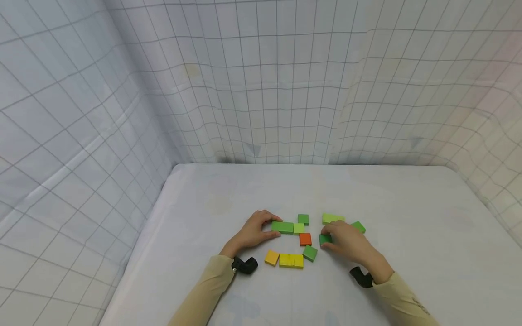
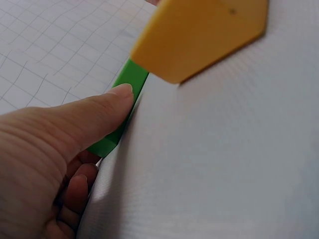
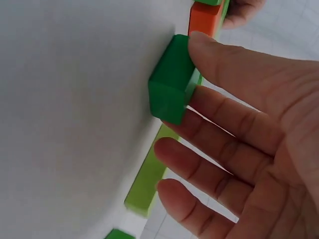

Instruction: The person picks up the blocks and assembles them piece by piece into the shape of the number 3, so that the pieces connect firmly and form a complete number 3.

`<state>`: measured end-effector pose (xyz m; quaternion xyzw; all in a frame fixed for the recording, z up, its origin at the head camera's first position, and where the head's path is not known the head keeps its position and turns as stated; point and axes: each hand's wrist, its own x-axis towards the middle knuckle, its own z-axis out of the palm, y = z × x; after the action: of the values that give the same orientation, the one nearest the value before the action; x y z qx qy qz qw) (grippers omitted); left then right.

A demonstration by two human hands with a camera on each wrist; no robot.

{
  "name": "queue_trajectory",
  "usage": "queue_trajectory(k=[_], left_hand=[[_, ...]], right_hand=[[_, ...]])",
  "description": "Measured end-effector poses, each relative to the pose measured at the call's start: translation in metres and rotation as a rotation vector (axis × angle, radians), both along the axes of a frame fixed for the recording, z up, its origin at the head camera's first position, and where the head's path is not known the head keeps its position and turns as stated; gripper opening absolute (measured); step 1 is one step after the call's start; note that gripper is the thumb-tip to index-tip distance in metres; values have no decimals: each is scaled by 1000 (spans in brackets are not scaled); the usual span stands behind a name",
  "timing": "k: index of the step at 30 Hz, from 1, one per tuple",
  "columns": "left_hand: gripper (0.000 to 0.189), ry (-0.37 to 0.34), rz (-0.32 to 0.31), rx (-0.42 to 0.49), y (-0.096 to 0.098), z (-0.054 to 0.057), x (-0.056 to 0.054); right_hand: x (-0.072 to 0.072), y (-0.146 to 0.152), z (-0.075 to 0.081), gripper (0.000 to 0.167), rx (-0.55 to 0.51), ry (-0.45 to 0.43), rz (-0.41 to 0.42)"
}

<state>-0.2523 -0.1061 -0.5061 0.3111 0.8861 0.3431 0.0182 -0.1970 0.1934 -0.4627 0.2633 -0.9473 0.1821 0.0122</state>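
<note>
Head view shows the left hand point(image 1: 257, 228) on the desk point(image 1: 195, 194), its thumb and fingers pinching the left end of the long green block point(image 1: 282, 227). That block lies roughly along the line of the desk's far edge, well apart from it; its other end touches the lime block point(image 1: 298, 228). The small green block point(image 1: 303, 219) sits just beyond, toward the far edge, and the red block point(image 1: 305, 239) just nearer.

The right hand point(image 1: 345, 240) pinches the dark green block point(image 1: 325, 239) between thumb and fingers; the right wrist view shows the outer fingers spread loosely. A narrow gap divides this block from the red one. The long lime block point(image 1: 333, 218) lies beyond that hand, and the angled green block point(image 1: 359, 227) just to its right.

On the near side, the orange block point(image 1: 272, 257), yellow block point(image 1: 291, 261) and tilted green block point(image 1: 310, 253) form a loose row. Wide room to move separates the hands from the left and right edges.
</note>
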Motion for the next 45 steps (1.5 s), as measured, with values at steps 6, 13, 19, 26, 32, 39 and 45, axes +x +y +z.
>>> queue_trajectory(k=[6,13,19,26,32,39,45], left_hand=[[36,-30,1,-3,1,1,-2],[35,-42,4,-12,3,-2,-3],[35,-47,9,-7,2,-2,-2],[35,-45,-1,9,1,-3,-2],[35,-31,-5,9,-1,-2,0],[36,-29,-3,-3,-1,-3,-1],[36,-21,4,10,0,0,-2]], right_hand=[[-11,-11,-3,28,-27,-7,-31],[-24,-11,-10,27,-47,-48,-142],[-41,-7,-11,26,-84,-73,-171],[-65,-6,-7,31,-73,-118,-220],[-78,-14,-8,33,-80,-141,-221],[-80,-11,-7,32,-113,-184,-174],[-84,-7,-3,30,-159,-236,-189]])
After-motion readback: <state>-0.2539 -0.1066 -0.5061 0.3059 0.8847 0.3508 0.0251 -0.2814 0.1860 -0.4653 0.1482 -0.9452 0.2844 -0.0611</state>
